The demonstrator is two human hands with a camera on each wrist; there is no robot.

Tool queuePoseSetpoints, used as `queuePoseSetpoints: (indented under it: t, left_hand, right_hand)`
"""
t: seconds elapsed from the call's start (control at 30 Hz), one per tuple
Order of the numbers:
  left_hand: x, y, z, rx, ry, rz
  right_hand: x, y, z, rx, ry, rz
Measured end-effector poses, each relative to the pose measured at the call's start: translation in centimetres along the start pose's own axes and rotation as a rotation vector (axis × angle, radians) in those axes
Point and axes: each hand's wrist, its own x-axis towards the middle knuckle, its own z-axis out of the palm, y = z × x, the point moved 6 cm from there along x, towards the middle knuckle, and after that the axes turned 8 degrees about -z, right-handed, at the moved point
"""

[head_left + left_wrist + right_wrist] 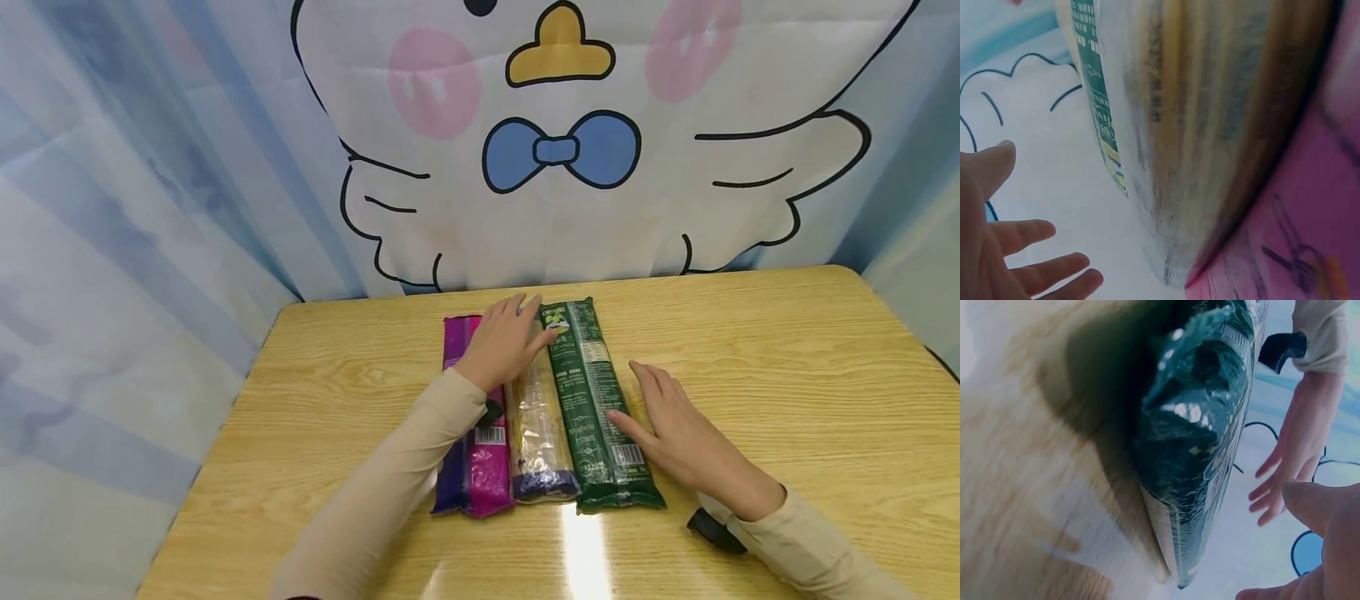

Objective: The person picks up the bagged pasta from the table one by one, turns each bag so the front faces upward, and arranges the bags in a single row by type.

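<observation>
Three long packs lie side by side on the wooden table. On the left is a purple and magenta pack (489,479), partly covered by my left forearm. A clear pack of spaghetti (538,425) with a dark blue end lies in the middle. The green spaghetti pack (600,400) is on the right, slightly slanted. My left hand (506,342) hovers over the far ends of the packs, fingers extended and spread in the left wrist view. Beside the green pack's right edge is my right hand (678,429), its fingers extended and its thumb over that edge. Neither hand grips anything.
The wooden table (787,367) extends to both sides of the packs. Behind it hangs a curtain (555,225) with a cartoon figure, and more cloth (150,333) hangs on the left. A black wrist device (716,532) sits under the right sleeve.
</observation>
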Motion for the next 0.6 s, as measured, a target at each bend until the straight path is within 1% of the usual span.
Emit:
queuePoseSetpoints:
  t: [0.13, 0.3, 0.47, 0.6]
  left_hand:
    - [1.0, 0.3, 0.3, -0.02, -0.013, 0.001]
    - [2.2, 0.7, 0.9, -0.022, -0.053, -0.002]
    - [3.0, 0.9, 1.3, -0.011, -0.075, 0.0]
    - [3.6, 0.9, 1.6, -0.027, -0.096, -0.006]
  right_hand:
    - [0.0, 0.1, 0.0, 0.026, 0.001, 0.008]
    - [0.0, 0.2, 0.0, 0.045, 0.003, 0.022]
    - [0.0, 0.2, 0.0, 0.072, 0.008, 0.015]
    - [0.0, 0.2, 0.0, 0.105, 0.0, 0.024]
